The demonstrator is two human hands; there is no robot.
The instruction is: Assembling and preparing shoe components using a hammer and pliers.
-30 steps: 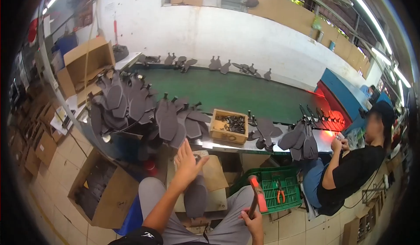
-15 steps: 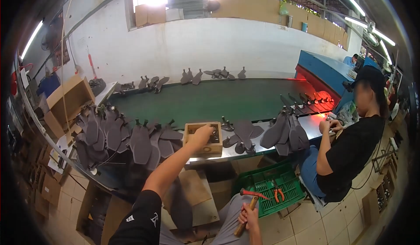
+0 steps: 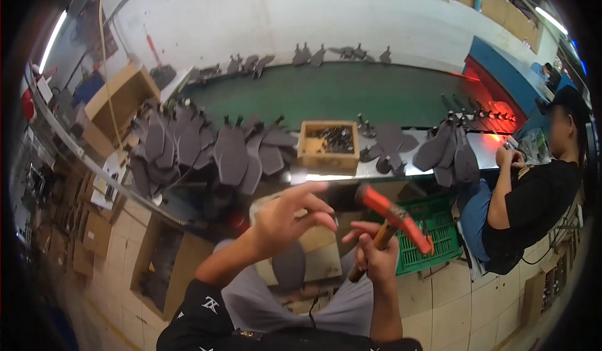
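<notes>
My left hand (image 3: pixel 285 219) is raised in front of me, blurred. Its forefinger sticks out, while the thumb and another finger come together at a small greyish thing I cannot make out. My right hand (image 3: pixel 376 257) is closed round the wooden handle of a hammer (image 3: pixel 401 216) with a red head, its forefinger pointing toward the left hand. Beyond both hands, a wooden box (image 3: pixel 327 161) holds small dark metal parts. Below the left hand, a flat dark grey sole-shaped piece (image 3: pixel 289 268) lies on a pale block (image 3: pixel 323 260).
Stacks of similar dark grey pieces (image 3: pixel 232 156) line the near edge of a green conveyor belt (image 3: pixel 326 90). A green crate (image 3: pixel 445 225) stands low at right, partly behind the hammer. A co-worker (image 3: pixel 533 188) sits at right. A cardboard box (image 3: pixel 141 269) stands lower left.
My left hand has come back from the wooden box to in front of me. My right hand has lifted the hammer up from beside my leg, and the view has tilted down.
</notes>
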